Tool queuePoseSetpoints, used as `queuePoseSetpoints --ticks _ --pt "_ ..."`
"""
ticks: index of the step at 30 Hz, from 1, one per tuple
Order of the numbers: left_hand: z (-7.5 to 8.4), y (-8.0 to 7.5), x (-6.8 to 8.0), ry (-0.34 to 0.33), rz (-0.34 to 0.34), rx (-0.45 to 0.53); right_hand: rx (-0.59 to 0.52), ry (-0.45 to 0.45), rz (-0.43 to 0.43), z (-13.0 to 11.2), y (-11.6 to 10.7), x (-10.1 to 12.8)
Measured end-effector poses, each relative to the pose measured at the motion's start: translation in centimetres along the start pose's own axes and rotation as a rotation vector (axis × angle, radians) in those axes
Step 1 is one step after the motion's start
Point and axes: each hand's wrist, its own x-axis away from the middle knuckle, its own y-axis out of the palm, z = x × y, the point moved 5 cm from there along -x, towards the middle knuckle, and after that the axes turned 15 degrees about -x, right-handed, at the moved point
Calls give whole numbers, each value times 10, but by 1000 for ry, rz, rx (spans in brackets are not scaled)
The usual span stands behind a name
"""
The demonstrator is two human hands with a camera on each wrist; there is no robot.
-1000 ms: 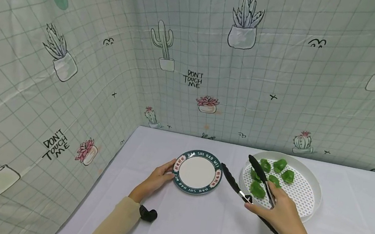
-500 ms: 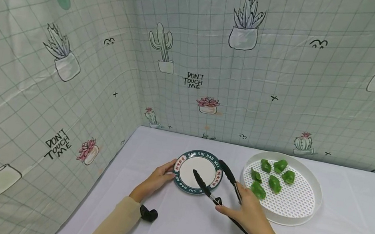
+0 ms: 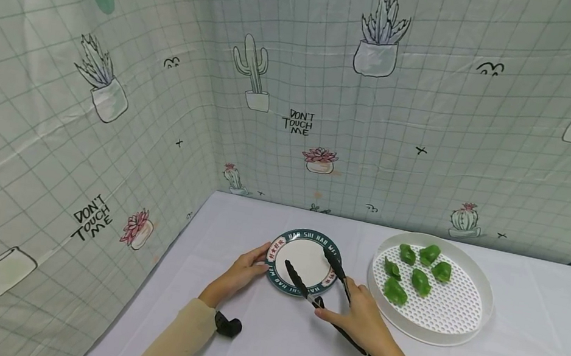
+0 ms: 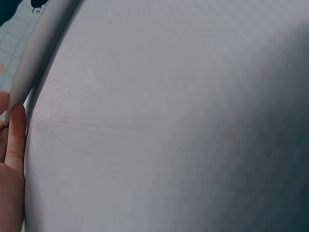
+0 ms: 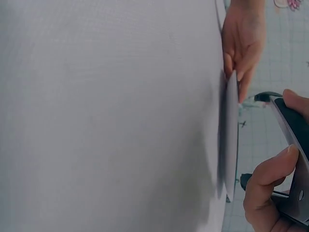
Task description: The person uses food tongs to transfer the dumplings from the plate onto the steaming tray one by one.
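My left hand pinches the left rim of a round white plate with a green lettered border. In the left wrist view its fingers sit at the edge of the plate. My right hand grips black-and-metal kitchen tongs, thumb on one arm and fingers on the other. The tongs' arms are spread, both tips over the plate, with nothing between them. Seen edge-on in the right wrist view, the plate lies beside the spread tongs.
To the right stands a round white tray with a perforated bottom. Several crinkled green pieces lie in its left half. A white cloth covers the table. A cactus-print curtain hangs behind and at the left.
My right hand has carried the tongs left, from over the tray's green pieces to over the plate. The left hand stays at the plate's rim, and the green pieces remain in the tray.
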Motion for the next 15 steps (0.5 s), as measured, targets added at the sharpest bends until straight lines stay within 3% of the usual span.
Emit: queuePoseSetpoints --ticks 15 --pt "1 0 1 3 -4 2 31 27 12 3 12 -11"
